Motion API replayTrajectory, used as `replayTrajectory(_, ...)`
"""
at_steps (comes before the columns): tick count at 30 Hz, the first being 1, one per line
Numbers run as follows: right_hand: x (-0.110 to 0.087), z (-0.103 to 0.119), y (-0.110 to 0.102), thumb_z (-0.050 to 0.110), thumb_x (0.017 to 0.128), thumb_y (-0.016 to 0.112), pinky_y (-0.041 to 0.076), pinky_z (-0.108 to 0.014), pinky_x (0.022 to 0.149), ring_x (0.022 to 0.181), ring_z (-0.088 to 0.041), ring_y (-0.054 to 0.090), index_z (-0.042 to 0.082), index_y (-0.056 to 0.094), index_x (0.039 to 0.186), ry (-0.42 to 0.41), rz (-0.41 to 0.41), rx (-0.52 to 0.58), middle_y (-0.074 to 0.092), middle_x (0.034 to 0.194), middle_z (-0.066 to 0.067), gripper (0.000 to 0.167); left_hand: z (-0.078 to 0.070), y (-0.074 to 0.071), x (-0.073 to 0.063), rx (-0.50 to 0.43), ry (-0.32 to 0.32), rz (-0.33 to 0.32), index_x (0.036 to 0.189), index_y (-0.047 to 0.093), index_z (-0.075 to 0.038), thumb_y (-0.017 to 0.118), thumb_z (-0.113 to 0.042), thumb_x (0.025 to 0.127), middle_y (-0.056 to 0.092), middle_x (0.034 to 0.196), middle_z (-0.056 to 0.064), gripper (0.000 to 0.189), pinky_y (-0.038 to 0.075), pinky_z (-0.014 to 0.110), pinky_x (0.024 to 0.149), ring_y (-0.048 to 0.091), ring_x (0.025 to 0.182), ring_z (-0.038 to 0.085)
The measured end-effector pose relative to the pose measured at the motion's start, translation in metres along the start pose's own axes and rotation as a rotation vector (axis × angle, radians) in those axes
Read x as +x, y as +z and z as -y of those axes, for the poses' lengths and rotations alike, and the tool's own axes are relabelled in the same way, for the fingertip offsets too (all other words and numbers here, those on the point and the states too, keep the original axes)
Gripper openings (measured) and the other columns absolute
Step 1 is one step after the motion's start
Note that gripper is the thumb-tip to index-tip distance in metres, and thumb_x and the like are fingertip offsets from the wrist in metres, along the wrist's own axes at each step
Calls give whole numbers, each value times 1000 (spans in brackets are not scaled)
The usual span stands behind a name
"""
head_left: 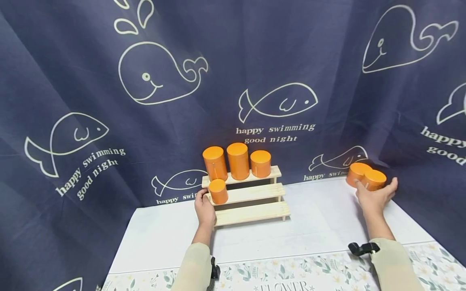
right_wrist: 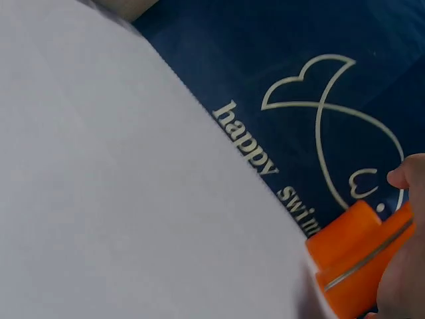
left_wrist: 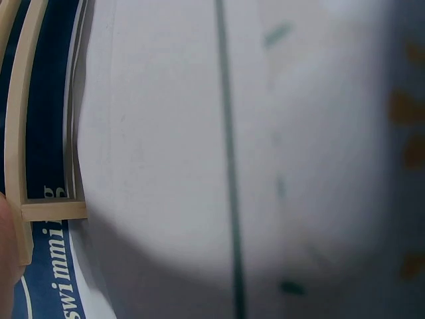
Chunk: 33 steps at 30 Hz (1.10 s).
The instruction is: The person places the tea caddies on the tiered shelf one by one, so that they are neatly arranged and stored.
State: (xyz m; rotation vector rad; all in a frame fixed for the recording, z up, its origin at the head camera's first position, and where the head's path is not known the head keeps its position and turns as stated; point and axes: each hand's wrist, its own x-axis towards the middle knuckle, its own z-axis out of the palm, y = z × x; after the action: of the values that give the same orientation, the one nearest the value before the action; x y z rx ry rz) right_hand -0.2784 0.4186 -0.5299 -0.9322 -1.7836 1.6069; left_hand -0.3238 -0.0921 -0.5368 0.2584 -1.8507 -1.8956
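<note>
My left hand [head_left: 205, 209] is at the left end of a three-step wooden rack [head_left: 251, 213], right beside a short orange canister [head_left: 218, 192] on its middle step. The fingers are partly hidden there, so I cannot tell whether they grip the canister or the rack. In the left wrist view, a bit of the hand [left_wrist: 8, 256] shows against the rack's end [left_wrist: 25, 226]. Far right, my right hand [head_left: 375, 199] spreads around the nearer of two short canisters [head_left: 375, 178]; the other canister [head_left: 356, 173] stands against it. The right wrist view shows a digit [right_wrist: 402, 176] apart from the orange surface.
Two tall orange canisters [head_left: 215, 165] [head_left: 238, 162] and a shorter canister [head_left: 261, 165] stand on the rack's top step. A dark blue curtain [head_left: 225, 72] with white fish hangs right behind. A white cloth [head_left: 313, 218] with a floral border covers the table.
</note>
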Motion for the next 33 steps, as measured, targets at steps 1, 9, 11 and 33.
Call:
replayTrajectory(1, 2, -2, 0, 33, 95, 73, 18, -29, 136, 167, -24, 7, 41, -11, 165, 25, 9, 18, 1, 177, -8, 110, 0, 0, 0, 0, -1, 2, 120, 63, 8, 38, 2, 108, 65, 130, 26, 29, 44, 55, 121, 57, 133, 40)
replayTrajectory(9, 13, -16, -1, 23, 100, 64, 15, -29, 137, 166, -20, 17, 29, 1, 170, 59, 32, 14, 12, 179, -7, 95, -4, -1, -1, -20, -7, 10, 122, 62, 9, 37, 2, 108, 63, 132, 26, 29, 40, 55, 126, 54, 138, 40)
replayTrajectory(11, 15, -19, -1, 22, 100, 64, 15, -30, 137, 165, -20, 20, 24, 9, 170, 44, 27, -21, 17, 178, -6, 89, -5, -1, -2, -18, -12, 10, 122, 62, 9, 37, 2, 108, 63, 132, 27, 29, 40, 54, 126, 54, 138, 40)
replayTrajectory(33, 8, -8, -2, 55, 102, 58, 54, -15, 100, 106, 3, 53, 16, 33, 163, 10, 30, -89, 52, 130, 14, 76, -5, 0, -1, -19, -23, 1, 121, 63, 8, 38, 2, 107, 64, 131, 26, 29, 42, 53, 124, 56, 136, 39)
